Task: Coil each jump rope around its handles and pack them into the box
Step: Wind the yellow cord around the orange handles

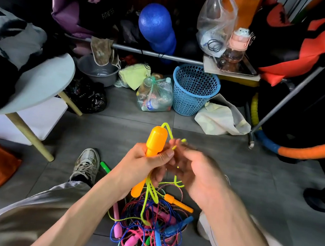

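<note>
Orange plastic fills the left hand (pixel 149 157): its fingers and thumb are curled tight around the narrow waist of an orange handle (pixel 154 142), forearm reaching up from the lower left with the wrist bent slightly inward. That handle stands nearly upright, its long axis running from the rounded bulb end at the top, pointing away from the person, down through the fist to a second orange handle (pixel 137 188) whose end sticks out below the palm, tilted a little to the left. The right hand (pixel 195 169) sits just beside the left, back of the hand toward the camera, fingers bent and blurred; they appear to pinch the yellow rope (pixel 166 128) near its loop, though the blur leaves the exact grip hard to read. The rope arches out of the top of the upright handle, passes between the two hands, and hangs in long loops down to the pile of jump ropes (pixel 145 232) on the grey floor (pixel 252 183) between the person's feet. In that tangle lie pink, blue and green handles, and a separate orange handle (pixel 179 202) lying flat, pointing right. A blue basket (pixel 193 90) stands well beyond, near the floor's far edge.
</note>
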`<control>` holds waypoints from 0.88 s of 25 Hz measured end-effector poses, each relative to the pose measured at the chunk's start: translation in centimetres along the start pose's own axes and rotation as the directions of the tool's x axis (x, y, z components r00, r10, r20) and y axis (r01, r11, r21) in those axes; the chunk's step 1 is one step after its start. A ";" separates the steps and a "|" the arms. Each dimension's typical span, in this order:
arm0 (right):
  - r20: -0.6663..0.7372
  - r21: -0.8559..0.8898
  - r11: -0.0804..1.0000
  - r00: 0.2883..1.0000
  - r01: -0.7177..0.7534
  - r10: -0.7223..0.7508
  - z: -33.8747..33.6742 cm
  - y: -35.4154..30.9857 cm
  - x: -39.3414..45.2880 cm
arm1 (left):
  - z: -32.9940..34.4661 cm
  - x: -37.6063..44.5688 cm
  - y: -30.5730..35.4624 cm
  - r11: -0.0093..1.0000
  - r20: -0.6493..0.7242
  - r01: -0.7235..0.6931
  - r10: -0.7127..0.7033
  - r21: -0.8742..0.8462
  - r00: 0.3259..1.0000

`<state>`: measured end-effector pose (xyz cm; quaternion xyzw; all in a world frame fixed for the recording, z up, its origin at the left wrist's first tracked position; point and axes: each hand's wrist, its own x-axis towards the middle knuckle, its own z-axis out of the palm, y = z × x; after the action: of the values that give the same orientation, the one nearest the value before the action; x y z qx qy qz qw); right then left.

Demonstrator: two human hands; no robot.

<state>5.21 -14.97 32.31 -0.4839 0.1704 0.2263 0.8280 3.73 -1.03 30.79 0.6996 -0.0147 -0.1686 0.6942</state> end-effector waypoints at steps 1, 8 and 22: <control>-0.051 0.050 0.998 0.998 0.047 -0.044 -0.4 -0.6 0.2 | -0.1 0.0 0.0 1.000 0.010 0.016 -0.016 -0.003 1.000; -0.286 0.245 0.929 0.936 0.278 -0.205 -4.3 -5.0 0.4 | -0.3 -0.2 -0.5 0.998 0.087 0.051 -0.047 -0.047 0.995; -0.274 0.249 0.922 0.935 0.297 -0.227 -4.7 -5.8 0.4 | -0.5 -0.1 -0.8 0.996 0.038 0.083 -0.082 -0.040 0.996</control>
<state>8.39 -21.54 34.10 -0.4011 0.2333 0.0257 0.8854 3.53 -0.53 29.98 0.6818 0.0050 -0.2101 0.7007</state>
